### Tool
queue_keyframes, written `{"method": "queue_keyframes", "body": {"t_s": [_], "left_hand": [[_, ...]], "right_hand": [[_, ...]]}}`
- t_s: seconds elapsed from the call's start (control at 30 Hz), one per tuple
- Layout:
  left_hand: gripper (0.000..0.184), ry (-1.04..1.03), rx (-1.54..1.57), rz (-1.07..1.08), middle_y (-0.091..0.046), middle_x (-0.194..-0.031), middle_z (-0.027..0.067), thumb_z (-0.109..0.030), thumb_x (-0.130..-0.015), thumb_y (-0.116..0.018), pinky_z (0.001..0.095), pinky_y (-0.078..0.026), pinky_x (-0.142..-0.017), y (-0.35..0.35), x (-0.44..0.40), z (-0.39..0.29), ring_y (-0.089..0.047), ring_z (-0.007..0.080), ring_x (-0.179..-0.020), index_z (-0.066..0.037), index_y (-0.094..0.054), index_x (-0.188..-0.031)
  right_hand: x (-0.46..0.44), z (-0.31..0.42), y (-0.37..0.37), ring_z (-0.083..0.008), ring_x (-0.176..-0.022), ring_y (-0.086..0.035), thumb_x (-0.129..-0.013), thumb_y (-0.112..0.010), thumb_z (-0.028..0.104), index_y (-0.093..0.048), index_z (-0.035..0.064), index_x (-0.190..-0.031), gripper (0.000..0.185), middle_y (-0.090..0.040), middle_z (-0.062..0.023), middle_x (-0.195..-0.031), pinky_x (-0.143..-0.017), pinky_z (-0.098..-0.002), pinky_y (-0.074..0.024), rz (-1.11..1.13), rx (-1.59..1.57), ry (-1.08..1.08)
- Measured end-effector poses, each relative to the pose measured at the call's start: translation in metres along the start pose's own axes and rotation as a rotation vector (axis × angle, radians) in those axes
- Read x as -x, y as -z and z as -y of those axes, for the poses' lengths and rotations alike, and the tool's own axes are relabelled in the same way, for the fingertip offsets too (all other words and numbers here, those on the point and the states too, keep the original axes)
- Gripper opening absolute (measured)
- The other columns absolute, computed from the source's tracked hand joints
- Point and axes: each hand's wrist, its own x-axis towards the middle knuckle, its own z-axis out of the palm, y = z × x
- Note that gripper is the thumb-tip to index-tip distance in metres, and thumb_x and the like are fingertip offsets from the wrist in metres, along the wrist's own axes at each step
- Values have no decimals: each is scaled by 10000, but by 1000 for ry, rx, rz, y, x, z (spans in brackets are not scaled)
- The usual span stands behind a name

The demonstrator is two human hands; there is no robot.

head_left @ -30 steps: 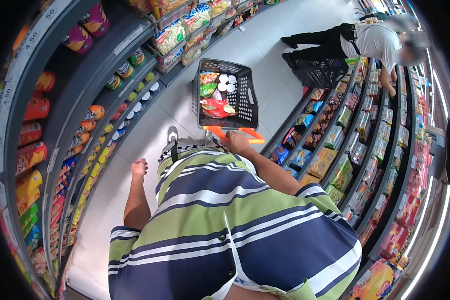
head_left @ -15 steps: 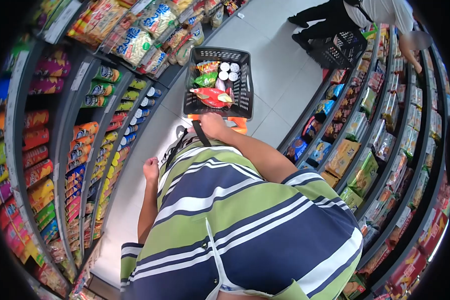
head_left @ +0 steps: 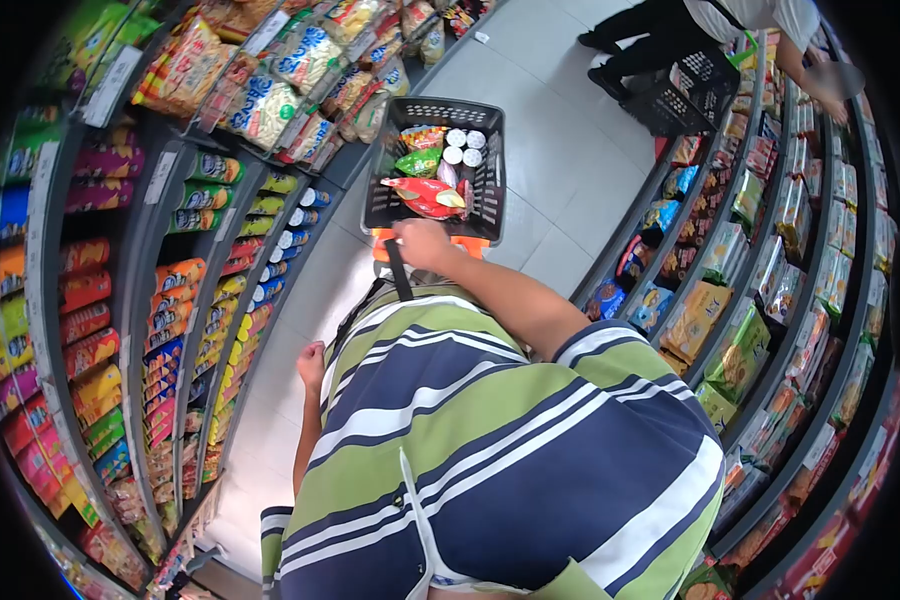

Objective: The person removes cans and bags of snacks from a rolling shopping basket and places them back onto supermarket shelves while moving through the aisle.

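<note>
My right hand (head_left: pixel 422 244) is closed around the black handle (head_left: pixel 398 272) of a shopping basket (head_left: pixel 374 205), at the basket's near side. Inside the basket lie a red snack pack (head_left: pixel 428 197), a green pack (head_left: pixel 419 162), an orange pack (head_left: pixel 425 137) and several containers with white lids (head_left: pixel 453 155). Orange parts (head_left: pixel 473 243) show below the near rim. Beside my striped shirt, my left hand (head_left: pixel 312 366) hangs with its fingers curled, and nothing shows in it. The left-hand shelves are nearest to it.
Shelves with snack canisters (head_left: pixel 175 290) and bagged snacks (head_left: pixel 262 108) line the left. Packaged biscuits (head_left: pixel 697 318) fill the curving shelves on the right. Ahead on the right, a person (head_left: pixel 660 45) with a black basket (head_left: pixel 692 92) reaches to a shelf. Light floor tiles (head_left: pixel 545 170) run between.
The shelf goods on the left have shifted slightly down in view. My left hand sits a little lower and further right. The other person's reaching arm has moved. My right hand keeps its grip.
</note>
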Motion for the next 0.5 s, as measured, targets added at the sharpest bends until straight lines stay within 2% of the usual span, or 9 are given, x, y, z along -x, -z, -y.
{"method": "queue_keyframes", "body": {"t_s": [0.03, 0.07, 0.1, 0.13, 0.2, 0.23, 0.27, 0.33, 0.5], "left_hand": [[238, -28, -21, -7, -783, -893, 92, -233, -958, -682, 313, -545, -765, 0, -3, 15, -699, 147, -786, -31, -790, -1023], [232, -23, -49, -18, -792, -952, 119, -247, -953, -688, 319, -551, -809, -3, -4, 23, -733, 172, -858, -54, -802, -1014], [245, 26, -131, -43, -790, -963, 129, -249, -947, -682, 327, -550, -844, -1, 5, 5, -742, 203, -902, -43, -799, -1010], [252, 3, -115, -44, -787, -966, 136, -245, -943, -675, 330, -546, -875, -3, 4, 13, -741, 221, -923, -34, -795, -1010], [273, 59, -62, -61, -745, -827, 95, -269, -916, -656, 346, -536, -764, -1, 15, -11, -684, 186, -776, -23, -771, -938], [280, 110, -20, -28, -714, -777, 79, -280, -905, -648, 352, -520, -719, 1, 18, -23, -648, 170, -731, -22, -759, -914], [278, 78, -12, -77, -733, -799, 85, -279, -907, -647, 341, -528, -737, -2, 18, -26, -671, 168, -759, -29, -767, -936], [275, 160, 62, -84, -769, -870, 102, -289, -906, -654, 348, -548, -785, -11, 9, -20, -715, 197, -825, -60, -790, -978], [265, 124, 144, -48, -767, -859, 124, -292, -899, -651, 369, -556, -760, -30, -5, -20, -726, 227, -809, -71, -786, -950]], "right_hand": [[6, -10, 3, -385, -917, -731, -874, -709, 424, -750, 71, -976, 370, -750, -178, -938, -811, -515, -579, 17, 36, 4], [15, -14, 11, -382, -915, -734, -850, -709, 367, -750, 67, -1005, 340, -753, -175, -956, -809, -515, -581, -6, 50, -2], [24, -27, 6, -382, -886, -736, -854, -699, 349, -750, 64, -992, 321, -752, -175, -940, -797, -506, -587, -63, 32, -4], [34, -29, 11, -382, -832, -731, -866, -698, 353, -751, 60, -942, 307, -742, -179, -893, -755, -500, -582, -88, 10, -22], [59, -31, 26, -385, -768, -710, -957, -663, 429, -742, 46, -852, 405, -723, -184, -838, -681, -503, -545, -117, -1, -4], [70, -35, 31, -398, -765, -698, -975, -656, 425, -731, 38, -836, 417, -713, -188, -826, -674, -512, -533, -91, 23, -3], [78, -46, 24, -413, -749, -684, -990, -641, 389, -706, 30, -792, 415, -698, -203, -811, -666, -520, -521, -97, 14, -38], [87, -50, 20, -430, -723, -670, -1011, -609, 367, -679, 22, -764, 430, -687, -218, -793, -660, -530, -515, -167, -15, 30], [71, -34, 3, -442, -717, -673, -1051, -535, 353, -698, 38, -779, 447, -673, -230, -742, -654, -549, -502, -181, 99, -135]]}}
